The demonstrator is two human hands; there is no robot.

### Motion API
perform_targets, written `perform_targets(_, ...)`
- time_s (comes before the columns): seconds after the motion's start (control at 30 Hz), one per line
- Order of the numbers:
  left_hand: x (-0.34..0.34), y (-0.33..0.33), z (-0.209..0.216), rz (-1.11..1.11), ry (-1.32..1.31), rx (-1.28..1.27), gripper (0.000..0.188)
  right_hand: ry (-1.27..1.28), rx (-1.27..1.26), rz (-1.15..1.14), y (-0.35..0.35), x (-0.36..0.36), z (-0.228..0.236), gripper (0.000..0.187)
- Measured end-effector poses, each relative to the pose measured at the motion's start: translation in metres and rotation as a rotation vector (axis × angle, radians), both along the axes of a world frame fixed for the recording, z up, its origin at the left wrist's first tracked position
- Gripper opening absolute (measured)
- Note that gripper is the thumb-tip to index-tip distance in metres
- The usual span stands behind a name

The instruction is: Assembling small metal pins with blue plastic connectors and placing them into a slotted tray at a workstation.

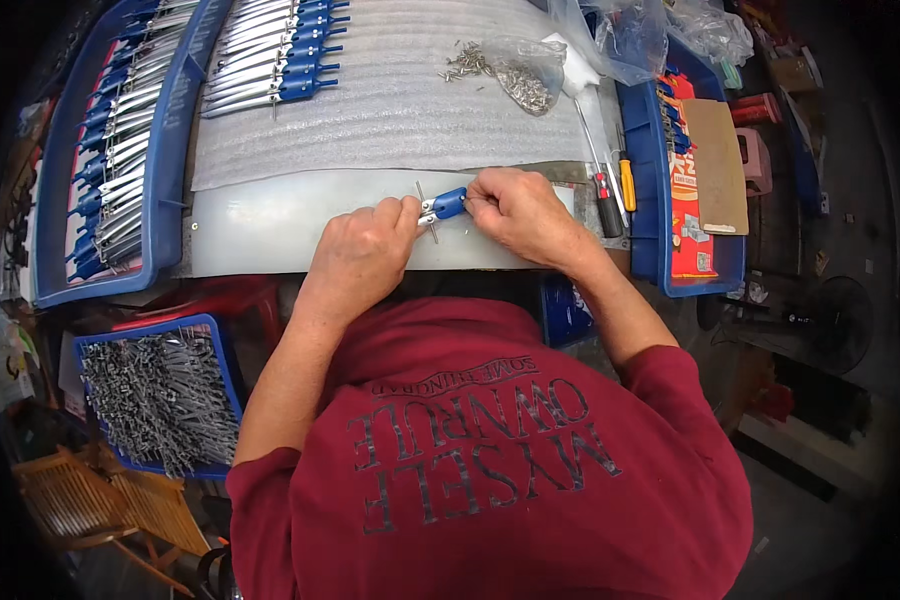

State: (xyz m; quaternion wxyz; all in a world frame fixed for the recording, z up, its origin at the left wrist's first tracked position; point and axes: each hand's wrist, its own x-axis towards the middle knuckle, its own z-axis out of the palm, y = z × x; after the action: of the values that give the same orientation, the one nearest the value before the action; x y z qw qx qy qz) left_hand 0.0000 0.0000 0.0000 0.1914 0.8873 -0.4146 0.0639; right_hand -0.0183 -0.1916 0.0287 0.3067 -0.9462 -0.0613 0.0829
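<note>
Workpiece point(451, 203), with a blue sleeve and a metal body, is located between my two hands, over the white plate point(260, 225) along the near side of the bench. My left hand point(363, 245) has its fingers curled closed on the metal end; the portion inside the grip is hidden. My right hand point(522, 208) pinches the opposite, blue end between thumb and forefinger; whether a smaller item is also between these fingertips, I cannot tell. A thin metal pin point(419, 188) lies crosswise to the body and projects on both sides, near my left fingertips. Beyond the plate, a pale foam sheet point(390, 110) carries a row of blue-ended metal pieces point(298, 85) at left and a clear bag point(528, 85) of small metal fasteners at right. Two screwdrivers, one red-and-black point(607, 203) and one yellow-handled point(627, 185), lie beside the right-hand blue bin point(652, 235). A blue tray point(167, 150) at left holds further blue-ended pieces.
</note>
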Motion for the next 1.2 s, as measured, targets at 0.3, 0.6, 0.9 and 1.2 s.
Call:
perform_targets(0.3, 0.0, -0.001, -0.002, 0.006, 0.003, -0.007, 0.017, -0.085, 0.032, 0.005, -0.002, -0.002, -0.007, 0.011)
perform_targets(0.6, 0.002, 0.001, -0.001, -0.005, 0.023, -0.059, 0.016, -0.104, 0.109, 0.001, -0.011, -0.002, 0.0, 0.016)
perform_targets(0.9, 0.001, 0.003, 0.002, -0.031, 0.056, -0.129, 0.016, -0.295, 0.064, 0.065, -0.007, -0.005, -0.008, 0.018)
perform_targets(1.2, -0.007, 0.008, 0.024, -0.031, 0.06, -0.073, 0.017, -0.17, 0.294, 0.077, -0.001, -0.01, -0.004, 0.018)
